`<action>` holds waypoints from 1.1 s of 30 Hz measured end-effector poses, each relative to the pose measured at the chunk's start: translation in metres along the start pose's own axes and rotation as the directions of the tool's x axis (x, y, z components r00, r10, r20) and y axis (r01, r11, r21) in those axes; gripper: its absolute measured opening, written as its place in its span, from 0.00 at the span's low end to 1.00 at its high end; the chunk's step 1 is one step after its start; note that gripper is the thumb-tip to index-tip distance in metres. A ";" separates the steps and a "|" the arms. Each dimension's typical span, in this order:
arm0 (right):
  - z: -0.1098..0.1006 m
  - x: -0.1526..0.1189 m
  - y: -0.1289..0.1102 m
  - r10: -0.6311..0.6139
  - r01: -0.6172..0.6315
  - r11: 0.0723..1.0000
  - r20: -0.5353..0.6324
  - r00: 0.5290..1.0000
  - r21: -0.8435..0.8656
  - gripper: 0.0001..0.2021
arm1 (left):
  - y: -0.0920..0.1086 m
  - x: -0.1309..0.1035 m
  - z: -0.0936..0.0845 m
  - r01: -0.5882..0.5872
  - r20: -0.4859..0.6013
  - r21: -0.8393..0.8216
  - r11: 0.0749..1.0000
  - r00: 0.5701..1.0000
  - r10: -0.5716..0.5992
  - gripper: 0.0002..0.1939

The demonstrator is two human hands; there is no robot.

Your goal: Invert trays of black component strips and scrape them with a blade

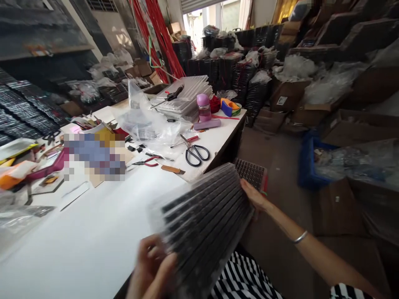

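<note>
A clear plastic tray (205,211) with long rows of small black pieces is held tilted over the table's near right edge. My right hand (252,194) grips its far right side, thumb on top and the other fingers mostly hidden beneath. At the near left side, my left hand (156,263) has its fingers curled against the tray's edge; motion blurs it somewhat. Just past my right hand, a second stack of trays with dark pieces (251,172) sits lower, beside the table. Black-handled scissors (196,153) lie on the white table (102,232) beyond the tray.
Red-handled pliers (146,162), a brown-handled blade (172,169) and a pink bottle (204,108) are on the table. Clear plastic bags (149,124) and stacked trays (187,97) stand farther back. A blue crate (311,162) and cardboard boxes (339,203) line the floor at right.
</note>
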State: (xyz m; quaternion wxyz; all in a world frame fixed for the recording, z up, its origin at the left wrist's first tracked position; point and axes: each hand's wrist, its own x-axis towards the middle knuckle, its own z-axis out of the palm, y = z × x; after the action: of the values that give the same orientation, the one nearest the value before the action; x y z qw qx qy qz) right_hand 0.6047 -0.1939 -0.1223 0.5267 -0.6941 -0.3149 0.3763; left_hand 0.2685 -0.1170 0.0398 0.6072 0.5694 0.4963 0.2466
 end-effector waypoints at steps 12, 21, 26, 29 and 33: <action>-0.166 0.142 0.070 0.175 -0.349 0.602 -0.308 0.935 -0.719 0.17 | -0.185 0.134 0.231 0.547 0.467 -0.191 0.815 0.781 -0.415 0.43; -0.146 0.195 0.112 0.086 -0.368 0.292 -0.358 0.930 -0.883 0.18 | -0.223 0.169 0.264 0.585 0.397 -0.233 0.777 0.787 -0.473 0.19; -0.143 0.200 0.127 0.010 -0.354 0.234 -0.362 0.932 -0.905 0.17 | -0.228 0.171 0.264 0.591 0.387 -0.234 0.772 0.785 -0.484 0.21; -0.141 0.199 0.131 -0.060 -0.360 0.218 -0.381 0.923 -0.907 0.16 | -0.228 0.172 0.266 0.618 0.380 -0.210 0.758 0.766 -0.519 0.21; -0.136 0.194 0.130 -0.168 -0.333 0.208 -0.369 0.914 -0.920 0.17 | -0.227 0.173 0.269 0.654 0.361 -0.199 0.730 0.741 -0.566 0.19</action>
State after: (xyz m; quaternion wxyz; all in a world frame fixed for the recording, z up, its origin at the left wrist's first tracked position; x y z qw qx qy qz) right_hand 0.8273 -0.1315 -0.2628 0.0028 -0.9439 -0.3293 -0.0245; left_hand 0.5124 -0.1393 -0.2662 0.7994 0.2973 0.5215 0.0246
